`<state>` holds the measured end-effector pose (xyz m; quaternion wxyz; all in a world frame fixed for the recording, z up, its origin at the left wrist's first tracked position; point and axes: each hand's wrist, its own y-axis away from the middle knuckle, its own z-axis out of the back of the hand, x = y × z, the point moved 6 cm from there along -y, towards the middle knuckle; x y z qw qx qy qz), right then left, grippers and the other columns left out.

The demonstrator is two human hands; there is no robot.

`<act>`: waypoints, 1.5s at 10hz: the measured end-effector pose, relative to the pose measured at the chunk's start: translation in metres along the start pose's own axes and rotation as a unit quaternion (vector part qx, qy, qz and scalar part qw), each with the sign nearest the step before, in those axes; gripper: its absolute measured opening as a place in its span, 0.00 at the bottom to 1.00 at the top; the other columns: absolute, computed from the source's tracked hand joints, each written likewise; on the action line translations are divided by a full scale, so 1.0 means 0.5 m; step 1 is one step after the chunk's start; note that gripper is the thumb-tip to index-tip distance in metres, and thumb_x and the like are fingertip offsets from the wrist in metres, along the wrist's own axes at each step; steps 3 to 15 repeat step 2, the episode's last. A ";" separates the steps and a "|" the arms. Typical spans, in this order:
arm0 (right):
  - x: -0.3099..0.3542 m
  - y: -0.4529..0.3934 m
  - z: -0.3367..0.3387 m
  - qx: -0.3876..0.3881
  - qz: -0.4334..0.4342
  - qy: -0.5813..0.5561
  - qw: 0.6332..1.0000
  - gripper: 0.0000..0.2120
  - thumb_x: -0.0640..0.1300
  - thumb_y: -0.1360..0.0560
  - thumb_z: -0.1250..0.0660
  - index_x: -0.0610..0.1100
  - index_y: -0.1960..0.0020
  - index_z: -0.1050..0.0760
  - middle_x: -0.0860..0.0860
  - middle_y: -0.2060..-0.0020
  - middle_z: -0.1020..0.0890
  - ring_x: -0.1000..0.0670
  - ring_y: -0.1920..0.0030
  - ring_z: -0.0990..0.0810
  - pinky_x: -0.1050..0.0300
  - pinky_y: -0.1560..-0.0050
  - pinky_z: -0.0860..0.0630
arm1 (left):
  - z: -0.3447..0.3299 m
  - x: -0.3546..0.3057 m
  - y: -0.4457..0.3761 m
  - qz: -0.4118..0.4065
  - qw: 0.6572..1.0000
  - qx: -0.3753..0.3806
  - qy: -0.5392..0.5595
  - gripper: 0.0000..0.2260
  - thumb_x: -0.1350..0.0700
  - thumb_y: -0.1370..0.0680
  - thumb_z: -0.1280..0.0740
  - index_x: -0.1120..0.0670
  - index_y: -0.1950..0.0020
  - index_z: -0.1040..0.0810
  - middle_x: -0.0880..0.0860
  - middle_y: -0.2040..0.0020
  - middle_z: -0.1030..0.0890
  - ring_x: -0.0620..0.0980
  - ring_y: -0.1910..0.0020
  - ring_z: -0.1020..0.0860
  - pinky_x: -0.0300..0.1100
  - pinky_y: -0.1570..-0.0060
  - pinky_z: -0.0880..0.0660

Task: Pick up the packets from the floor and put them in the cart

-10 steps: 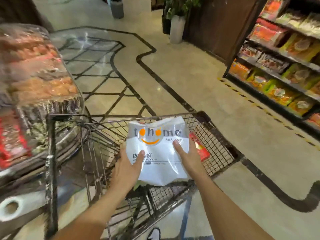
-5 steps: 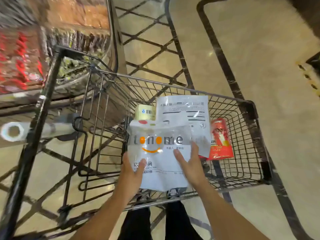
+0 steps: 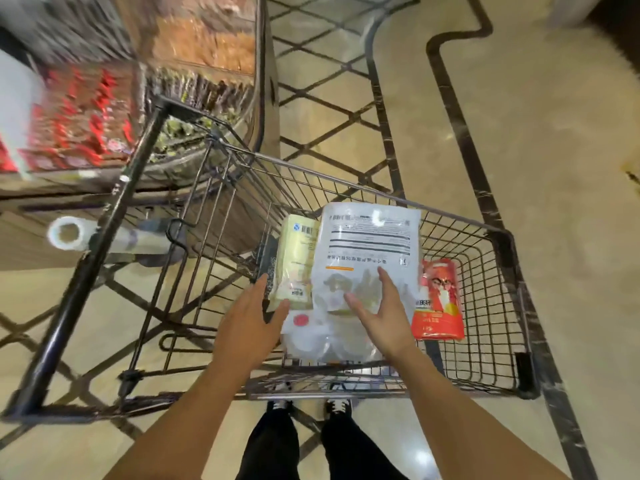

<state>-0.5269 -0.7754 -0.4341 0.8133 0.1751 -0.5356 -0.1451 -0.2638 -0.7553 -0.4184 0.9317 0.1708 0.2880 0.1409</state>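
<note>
A wire shopping cart (image 3: 349, 393) stands right in front of me. In its basket lie a large white printed packet (image 3: 369, 237), a pale yellow packet (image 3: 295, 258) and a red packet (image 3: 438, 303). A white packet with a red dot (image 3: 313, 336) lies at the near end of the basket, between my hands. My left hand (image 3: 249, 323) hovers at that packet's left edge with its fingers straight. Spread over the large white packet is my right hand (image 3: 384, 313). Neither hand holds anything.
A display stand (image 3: 114, 98) of packaged food, blurred, crowds the cart's left side, with a roll of plastic bags (image 3: 65, 233) on it. The cart's black handle bar (image 3: 104, 244) runs along the left. Tiled floor (image 3: 554, 168) with dark inlay lines lies to the right. My shoes (image 3: 337, 407) are under the cart's near edge.
Both hands carried the white smiley-logo packet down into the basket and let go of it. It now lies in the cart and my fingers have opened. The view tilted downward.
</note>
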 end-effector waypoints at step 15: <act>0.094 -0.009 0.023 0.009 0.074 0.084 0.994 0.52 0.77 0.32 0.35 0.55 0.17 0.48 0.55 0.18 0.40 0.52 0.20 0.41 0.49 0.22 0.41 | 0.110 -0.058 0.032 -0.043 0.992 -0.082 -0.087 0.34 0.32 0.20 0.45 0.46 0.18 0.42 0.54 0.20 0.34 0.54 0.22 0.35 0.58 0.27 0.35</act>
